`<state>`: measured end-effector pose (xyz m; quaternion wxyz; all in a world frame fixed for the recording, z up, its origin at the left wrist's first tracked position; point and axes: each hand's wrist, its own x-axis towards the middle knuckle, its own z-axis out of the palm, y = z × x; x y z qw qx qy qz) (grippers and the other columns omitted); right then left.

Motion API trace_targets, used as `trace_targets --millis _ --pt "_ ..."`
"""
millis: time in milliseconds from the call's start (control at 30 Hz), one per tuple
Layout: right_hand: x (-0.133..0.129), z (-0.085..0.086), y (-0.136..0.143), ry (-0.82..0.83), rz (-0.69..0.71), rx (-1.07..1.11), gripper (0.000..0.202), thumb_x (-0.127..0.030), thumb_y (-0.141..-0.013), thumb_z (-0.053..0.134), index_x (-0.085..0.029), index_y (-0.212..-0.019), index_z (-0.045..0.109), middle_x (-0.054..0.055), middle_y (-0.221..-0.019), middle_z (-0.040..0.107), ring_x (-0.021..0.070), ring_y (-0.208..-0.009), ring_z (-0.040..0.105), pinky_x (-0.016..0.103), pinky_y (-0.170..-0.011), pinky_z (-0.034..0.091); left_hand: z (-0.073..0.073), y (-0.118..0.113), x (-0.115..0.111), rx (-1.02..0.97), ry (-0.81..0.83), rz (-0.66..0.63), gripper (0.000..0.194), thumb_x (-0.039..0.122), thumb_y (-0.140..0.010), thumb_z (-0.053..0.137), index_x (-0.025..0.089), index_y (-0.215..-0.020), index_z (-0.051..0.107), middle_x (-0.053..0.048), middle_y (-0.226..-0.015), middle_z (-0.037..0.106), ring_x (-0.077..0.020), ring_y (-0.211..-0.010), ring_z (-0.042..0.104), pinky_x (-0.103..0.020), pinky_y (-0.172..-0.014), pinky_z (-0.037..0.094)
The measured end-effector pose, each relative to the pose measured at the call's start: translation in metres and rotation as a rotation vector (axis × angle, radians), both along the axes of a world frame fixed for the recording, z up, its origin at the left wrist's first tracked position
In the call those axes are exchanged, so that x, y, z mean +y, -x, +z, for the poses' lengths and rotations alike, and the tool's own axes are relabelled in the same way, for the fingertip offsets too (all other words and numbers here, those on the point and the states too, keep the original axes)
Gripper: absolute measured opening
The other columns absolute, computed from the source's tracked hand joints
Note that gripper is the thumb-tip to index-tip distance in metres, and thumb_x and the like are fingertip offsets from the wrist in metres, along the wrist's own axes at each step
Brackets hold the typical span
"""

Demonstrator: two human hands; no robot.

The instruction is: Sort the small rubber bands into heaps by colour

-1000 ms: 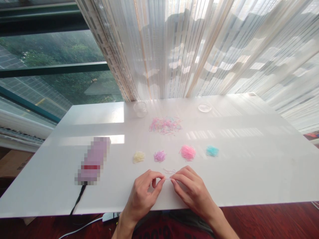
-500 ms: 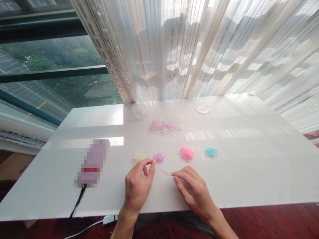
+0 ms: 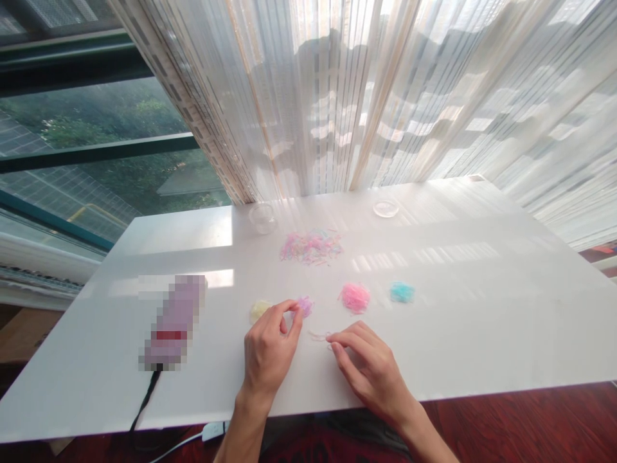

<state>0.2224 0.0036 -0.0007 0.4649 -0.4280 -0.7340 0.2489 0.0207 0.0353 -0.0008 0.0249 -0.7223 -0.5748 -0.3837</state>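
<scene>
My left hand [image 3: 270, 347] is over the front of the table, its thumb and index finger pinched at the edge of a small purple pile of thin strands [image 3: 304, 307]. Whatever the pinch holds is too small to make out. Partly behind that hand lies a pale yellow pile [image 3: 260, 310]. My right hand [image 3: 369, 363] rests low to the right, thumb and index tip close together at a few pale thin strands [image 3: 317, 335] on the table. Beyond it sit a pink pile [image 3: 355, 298] and a smaller turquoise pile [image 3: 402, 292].
A loose heap of mixed-colour strands [image 3: 312, 247] spreads farther back on the white table [image 3: 482, 321]. Behind it stand a clear container [image 3: 263, 218] and a clear round lid [image 3: 385, 208]. A blurred purple object [image 3: 176, 318] with a black strap [image 3: 146, 400] lies at left.
The view has shifted slightly, so the table items appear a little to the left. My left hand has moved slightly right against the purple pile. My right hand stays by the pale strands.
</scene>
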Motion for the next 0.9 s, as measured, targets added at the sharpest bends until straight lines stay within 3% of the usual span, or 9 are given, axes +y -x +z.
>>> trace_targets --millis 167,267,400,533,667,767,900 --pt "0.001 0.000 0.001 -0.015 -0.027 -0.001 0.017 -0.014 -0.104 0.057 -0.022 -0.104 0.072 0.005 -0.084 0.072 0.0202 -0.076 0.067 0.033 -0.068 0.058 0.001 0.003 -0.003 -0.004 0.010 0.013 0.016 0.032 -0.104 0.063 0.020 -0.103 0.073 0.003 -0.067 0.067 -0.0126 -0.054 0.060 -0.024 -0.062 0.050" --pt "0.001 -0.003 0.001 -0.036 -0.124 -0.006 0.016 -0.014 -0.103 0.057 -0.023 -0.104 0.071 0.005 -0.085 0.073 0.0212 -0.078 0.068 0.034 -0.069 0.058 0.001 0.005 -0.011 -0.027 0.013 0.013 0.012 0.028 -0.104 0.063 0.020 -0.104 0.072 0.003 -0.069 0.066 -0.0124 -0.055 0.060 -0.024 -0.064 0.050" --pt "0.002 -0.008 0.001 -0.035 -0.227 -0.061 0.017 -0.014 -0.102 0.058 -0.023 -0.111 0.070 0.007 -0.093 0.073 0.0245 -0.088 0.068 0.038 -0.074 0.059 0.002 0.005 -0.023 -0.050 0.050 -0.084 0.009 0.022 -0.103 0.062 0.020 -0.108 0.070 0.003 -0.071 0.066 -0.0126 -0.055 0.058 -0.026 -0.066 0.052" --pt "0.001 -0.010 0.002 0.023 -0.152 -0.216 0.022 -0.021 -0.099 0.066 -0.022 -0.122 0.067 0.011 -0.108 0.068 0.0299 -0.101 0.064 0.047 -0.086 0.058 0.002 0.001 -0.029 -0.012 0.100 -0.199 0.010 0.018 -0.102 0.061 0.020 -0.106 0.070 -0.003 -0.086 0.075 -0.0169 -0.067 0.066 -0.031 -0.069 0.050" --pt "0.001 -0.011 0.003 0.044 -0.093 -0.317 0.021 -0.018 -0.098 0.067 -0.022 -0.119 0.066 0.012 -0.110 0.065 0.0310 -0.104 0.061 0.050 -0.089 0.056 -0.001 -0.001 -0.029 0.043 0.122 -0.240 0.015 0.015 -0.101 0.060 0.020 -0.110 0.071 -0.005 -0.093 0.075 -0.0216 -0.083 0.070 -0.035 -0.076 0.045" --pt "0.001 -0.011 0.003 0.033 -0.090 -0.335 0.020 -0.017 -0.098 0.067 -0.021 -0.118 0.066 0.012 -0.110 0.064 0.0307 -0.103 0.060 0.050 -0.088 0.055 -0.004 -0.001 -0.028 0.053 0.138 -0.249 0.018 0.017 -0.101 0.061 0.021 -0.116 0.072 -0.005 -0.095 0.072 -0.0209 -0.081 0.067 -0.036 -0.077 0.044" --pt "0.002 -0.012 0.004 0.028 -0.087 -0.336 0.018 -0.017 -0.098 0.067 -0.021 -0.116 0.067 0.011 -0.108 0.064 0.0302 -0.101 0.060 0.049 -0.087 0.055 -0.006 -0.001 -0.028 0.029 0.174 -0.281 0.015 0.017 -0.104 0.059 0.022 -0.100 0.072 -0.003 -0.093 0.070 -0.0191 -0.078 0.064 -0.035 -0.076 0.041"
